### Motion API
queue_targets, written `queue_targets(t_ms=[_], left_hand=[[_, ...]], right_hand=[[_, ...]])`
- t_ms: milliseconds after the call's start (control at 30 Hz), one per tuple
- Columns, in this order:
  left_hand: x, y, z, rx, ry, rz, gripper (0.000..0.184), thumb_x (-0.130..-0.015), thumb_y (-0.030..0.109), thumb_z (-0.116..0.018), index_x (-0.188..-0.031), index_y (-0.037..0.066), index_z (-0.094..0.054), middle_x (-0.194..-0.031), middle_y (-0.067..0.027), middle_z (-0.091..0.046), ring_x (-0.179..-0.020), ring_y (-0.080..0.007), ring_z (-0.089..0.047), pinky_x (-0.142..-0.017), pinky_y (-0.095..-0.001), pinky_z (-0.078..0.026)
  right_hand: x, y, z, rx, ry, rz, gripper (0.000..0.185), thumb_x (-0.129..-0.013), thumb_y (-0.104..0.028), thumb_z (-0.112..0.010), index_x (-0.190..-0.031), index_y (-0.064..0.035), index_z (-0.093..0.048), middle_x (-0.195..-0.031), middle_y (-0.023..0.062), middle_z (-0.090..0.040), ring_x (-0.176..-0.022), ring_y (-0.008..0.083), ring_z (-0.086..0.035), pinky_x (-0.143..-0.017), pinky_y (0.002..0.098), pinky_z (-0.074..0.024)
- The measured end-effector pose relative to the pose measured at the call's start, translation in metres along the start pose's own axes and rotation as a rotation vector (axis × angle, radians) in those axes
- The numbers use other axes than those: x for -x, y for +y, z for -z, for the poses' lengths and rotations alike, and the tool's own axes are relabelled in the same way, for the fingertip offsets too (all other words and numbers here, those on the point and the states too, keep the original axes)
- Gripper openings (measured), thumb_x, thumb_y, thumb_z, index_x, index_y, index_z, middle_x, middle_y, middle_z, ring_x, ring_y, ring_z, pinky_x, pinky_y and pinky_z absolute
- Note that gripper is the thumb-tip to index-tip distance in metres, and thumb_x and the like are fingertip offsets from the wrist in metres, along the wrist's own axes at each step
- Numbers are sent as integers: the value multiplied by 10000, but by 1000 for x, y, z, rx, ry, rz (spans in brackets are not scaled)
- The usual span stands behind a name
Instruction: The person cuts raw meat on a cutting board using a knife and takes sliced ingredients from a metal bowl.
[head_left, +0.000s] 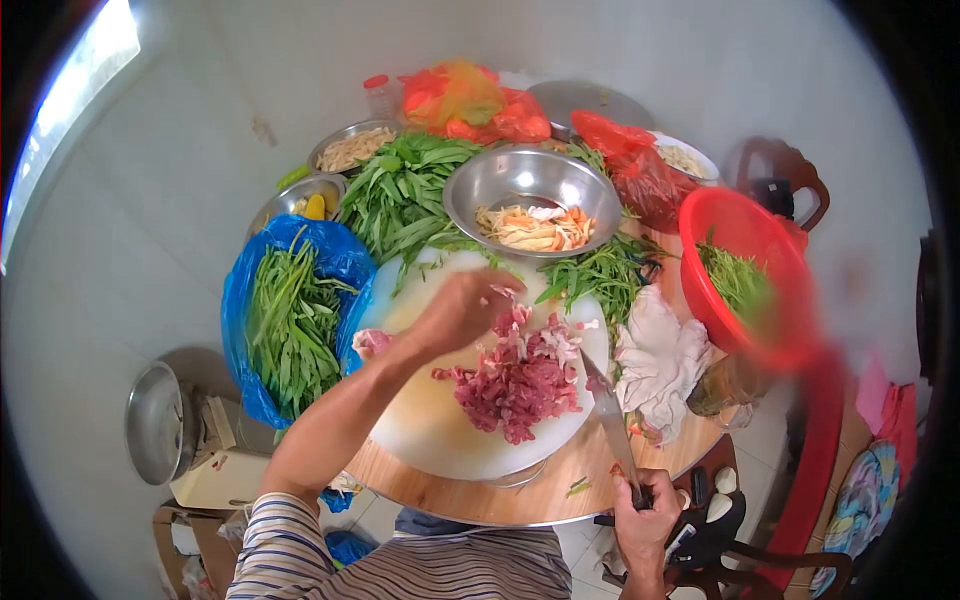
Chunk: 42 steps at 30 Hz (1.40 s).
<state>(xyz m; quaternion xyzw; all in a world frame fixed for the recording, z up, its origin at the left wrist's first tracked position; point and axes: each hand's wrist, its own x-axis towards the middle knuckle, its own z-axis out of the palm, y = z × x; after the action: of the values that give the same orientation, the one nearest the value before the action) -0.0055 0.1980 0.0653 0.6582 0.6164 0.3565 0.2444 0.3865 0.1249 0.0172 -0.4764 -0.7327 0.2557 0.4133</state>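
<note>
My right hand (645, 515) grips the dark handle of a kitchen knife (612, 425) at the table's near right edge. The blade points away from me and its tip reaches the right rim of the round white cutting board (415, 420). On the board lies a pile of sliced raw red meat (520, 385). Over the far left side of the pile is my left hand (465, 305), its fingers curled in, with small pale pieces of meat at the fingertips. A larger chunk of meat (372, 343) lies at the board's left, partly behind my forearm.
Behind the board stands a steel bowl (465, 190) holding shredded food. Leafy greens (405, 185) lie beside it, and more fill a blue bag (235, 300). At right are a red basin (700, 270), a crumpled white cloth (660, 360) and a glass jar (725, 385).
</note>
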Motion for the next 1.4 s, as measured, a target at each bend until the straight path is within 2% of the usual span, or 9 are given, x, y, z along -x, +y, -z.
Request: queue_targets(t_ms=[67,133,300,400,467,800,967,1167,1400], left_hand=[[-11,-24,13,-34,141,147,259,-1005,112,-721,-1250,31,-747,-1137,-156,-809,-987,-302,-793,-863,-423,-625],[-23,-55,14,-423,225,280,406,-947,252,-814,-1267,16,-737,-1093,-159,-823,-876,-299,-803,-789,-405,-635],[-39,-68,-6,-282,118,487,734,-777,428,-941,-1299,-28,-698,-1094,-214,-809,-920,-309,-800,-810,-422,-632],[-40,-66,-17,-350,126,459,675,-765,400,-934,-1258,-10,-725,-1079,-236,-798,-1023,-371,-780,-906,-451,-606],[-41,-69,-18,-308,69,371,708,-762,327,-953,-1325,-14,-692,-1014,-179,-790,-914,-246,-773,-800,-359,-606],[23,18,54,489,158,334,425,-960,55,-824,-1338,-46,-659,-1069,-91,-790,-954,-134,-735,-837,-308,-575],[63,28,51,380,209,298,337,-998,36,-784,-1299,-38,-651,-1065,-82,-785,-941,-148,-752,-816,-309,-613],[143,27,8,934,435,394,443,-990,89,-828,-1364,-24,-619,-1147,-95,-771,-973,-135,-743,-840,-294,-617],[223,-2,-23,316,439,490,417,-967,-17,-789,-1351,-43,-626,-1119,-89,-742,-1073,-147,-729,-925,-309,-612]], right_hand=[[-6,1,-3,43,-8,24,210,-840,-36,-896,-942,12,-719,-741,120,-751,-628,202,-738,-595,339,-562],[-8,-3,-6,-14,-25,-42,210,-851,-44,-892,-935,0,-705,-726,73,-709,-620,156,-657,-595,326,-512],[-10,-4,-18,-79,-30,-18,220,-861,-53,-893,-920,-6,-686,-685,12,-662,-590,93,-569,-581,304,-474],[-8,0,-23,-103,-35,-29,222,-865,-52,-892,-912,-1,-681,-665,15,-657,-576,77,-562,-570,289,-478],[-9,-2,-23,-108,-41,-51,224,-865,-53,-891,-911,2,-679,-660,23,-655,-577,69,-560,-563,285,-472],[-4,2,-17,-94,-113,-40,201,-866,-49,-887,-968,-3,-720,-765,120,-769,-629,157,-732,-595,322,-568],[-7,-8,-23,-91,-148,-6,204,-873,-53,-884,-961,-5,-707,-749,111,-757,-614,162,-720,-584,324,-560],[-7,-28,-26,-134,-233,-34,187,-893,-44,-868,-947,-7,-693,-706,92,-735,-586,149,-696,-551,339,-531],[-17,-62,-31,-127,-525,-102,97,-973,-64,-766,-946,8,-706,-642,80,-683,-539,135,-647,-549,328,-493]])
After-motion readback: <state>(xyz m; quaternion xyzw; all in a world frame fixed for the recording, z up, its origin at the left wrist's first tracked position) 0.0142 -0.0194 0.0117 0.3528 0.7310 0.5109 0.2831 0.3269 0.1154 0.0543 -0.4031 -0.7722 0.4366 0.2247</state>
